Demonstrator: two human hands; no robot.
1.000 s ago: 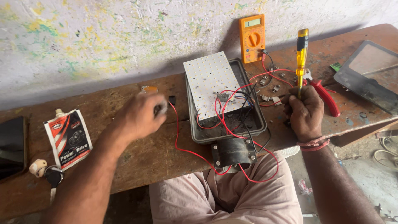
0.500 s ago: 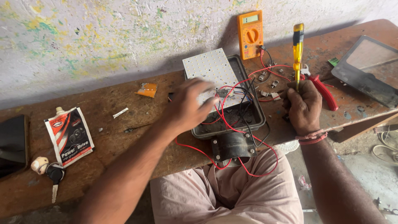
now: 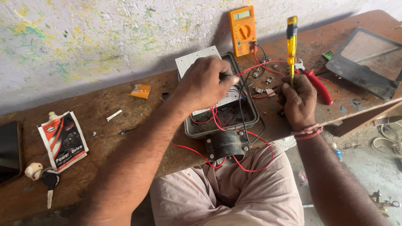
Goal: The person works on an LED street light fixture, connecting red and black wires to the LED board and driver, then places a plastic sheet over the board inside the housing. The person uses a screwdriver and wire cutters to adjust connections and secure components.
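Note:
My left hand (image 3: 206, 82) reaches into a grey metal lamp housing (image 3: 193, 129) on a wooden bench, fingers pinched on the red and black wires (image 3: 217, 119) over a white LED board (image 3: 190, 62). My right hand (image 3: 298, 100) rests on the bench to the right of the housing and grips a yellow-handled screwdriver (image 3: 292, 39) held upright. Red wires loop out of the housing down over a black bracket (image 3: 226, 144) at the bench's front edge.
An orange multimeter (image 3: 243, 29) leans on the wall behind. Red-handled pliers (image 3: 316, 83) and small loose metal parts lie right of the housing. A dark glass cover (image 3: 364, 62) sits far right. A pouch (image 3: 63, 140), keys (image 3: 48, 180) and an orange scrap (image 3: 141, 90) lie left.
My left hand moved from the bare bench at the left over to the housing and closed on the wires. My right hand kept the screwdriver upright, nearly still.

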